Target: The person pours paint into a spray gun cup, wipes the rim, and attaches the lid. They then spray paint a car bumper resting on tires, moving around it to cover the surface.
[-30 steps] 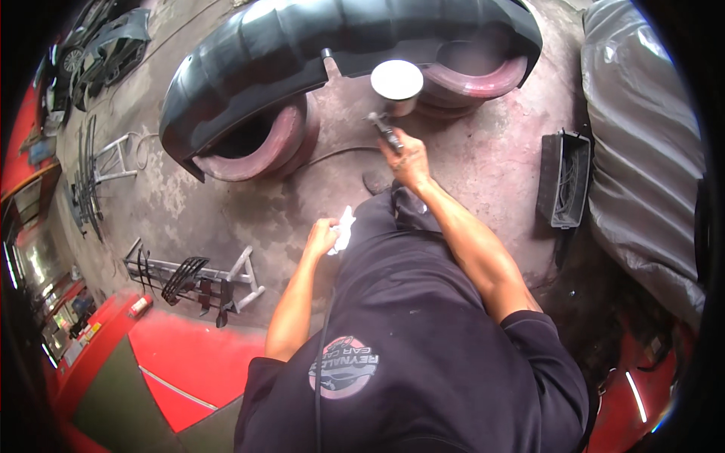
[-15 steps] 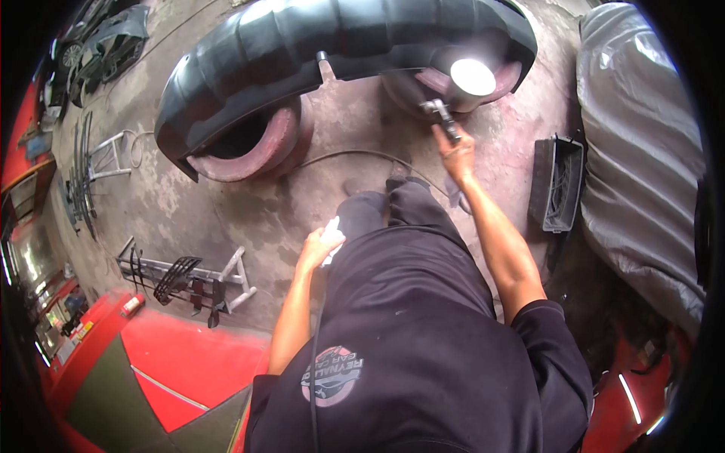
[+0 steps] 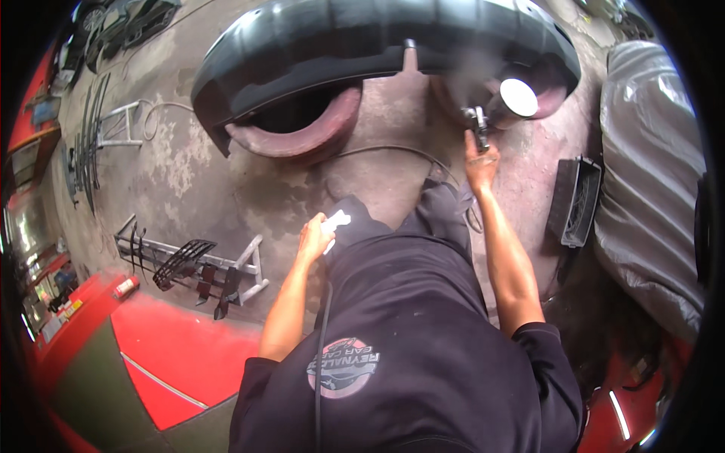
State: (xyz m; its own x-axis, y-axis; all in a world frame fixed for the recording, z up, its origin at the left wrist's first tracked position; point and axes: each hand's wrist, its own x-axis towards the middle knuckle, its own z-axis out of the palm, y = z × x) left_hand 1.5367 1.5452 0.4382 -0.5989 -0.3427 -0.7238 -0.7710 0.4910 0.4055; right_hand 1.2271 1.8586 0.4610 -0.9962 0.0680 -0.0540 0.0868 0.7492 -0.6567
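While a haze (image 3: pixel 472 69) is hanging at the near edge of the dark bumper (image 3: pixel 317 49), the right hand (image 3: pixel 482 169) is wrapping tightly around a spray gun (image 3: pixel 481 134), its white-topped cup (image 3: pixel 518 98) facing the bumper's right half. The left hand (image 3: pixel 312 238), fingers nearly closed, is clutching a crumpled white cloth (image 3: pixel 337 221) well nearside of the bumper. Since a second ago the gun has been travelling from the bumper's middle toward its right end, so the mist is now meeting that half. A reddish tyre (image 3: pixel 337 124) is sitting under the bumper's left part; cup and haze are partly hiding whatever is supporting the right. Nearside of the bumper, a hose (image 3: pixel 389 146) is curving across the floor (image 3: pixel 260 189), lying in the feet's way. Right of the bumper, a dark crate (image 3: pixel 563 211) and a silver cover (image 3: pixel 642 158) are crowding the space.
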